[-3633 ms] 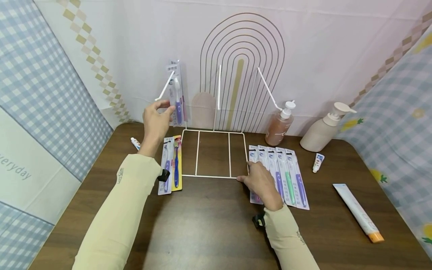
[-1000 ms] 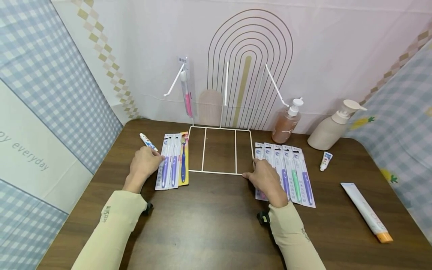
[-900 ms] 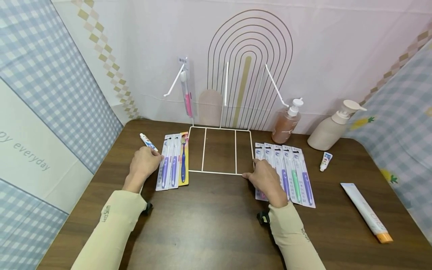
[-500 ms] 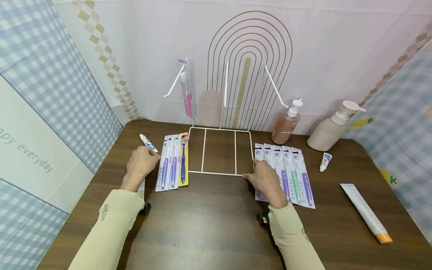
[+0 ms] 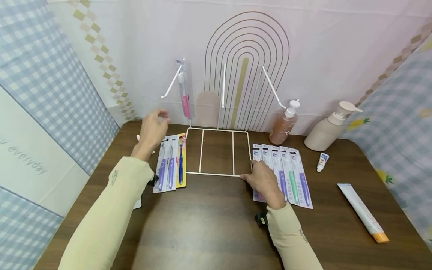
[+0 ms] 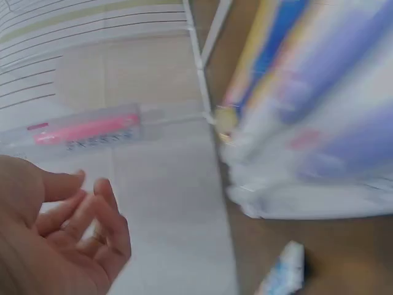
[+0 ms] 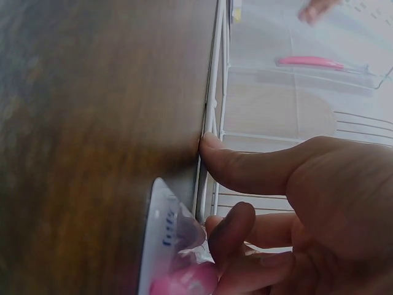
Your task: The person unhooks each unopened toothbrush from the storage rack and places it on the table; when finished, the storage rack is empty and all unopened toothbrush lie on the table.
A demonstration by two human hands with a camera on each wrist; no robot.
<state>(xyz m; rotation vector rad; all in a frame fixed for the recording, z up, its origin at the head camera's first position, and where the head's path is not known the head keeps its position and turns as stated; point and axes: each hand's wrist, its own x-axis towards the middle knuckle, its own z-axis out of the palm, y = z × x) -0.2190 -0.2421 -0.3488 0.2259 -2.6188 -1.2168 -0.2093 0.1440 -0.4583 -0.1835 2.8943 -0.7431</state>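
My left hand [image 5: 153, 129] is raised above the table's back left, fingers loosely curled and holding nothing. Just beyond it, a packaged pink toothbrush [image 5: 185, 106] hangs from the left hook [image 5: 171, 81] of a white wire rack [image 5: 216, 174]. In the left wrist view the fingertips are apart from that toothbrush [image 6: 92, 128]. Two purple packaged toothbrushes [image 5: 162, 172] and a blue one on a yellow card [image 5: 180, 165] lie left of the rack. My right hand [image 5: 264, 182] grips the rack's front right corner, thumb on the wire, partly covering a row of several packaged toothbrushes [image 5: 293, 180].
An orange pump bottle [image 5: 283, 127] and a beige pump bottle [image 5: 324, 131] stand at the back right. A small toothpaste tube [image 5: 322, 162] and a large orange-capped tube [image 5: 362, 213] lie at right. A white corner [image 5: 137, 203] shows beside the left sleeve.
A purple toothbrush pack has come off the left hook and now lies on the table. My left hand has since risen from the packs towards the hook. The right hand stays put.
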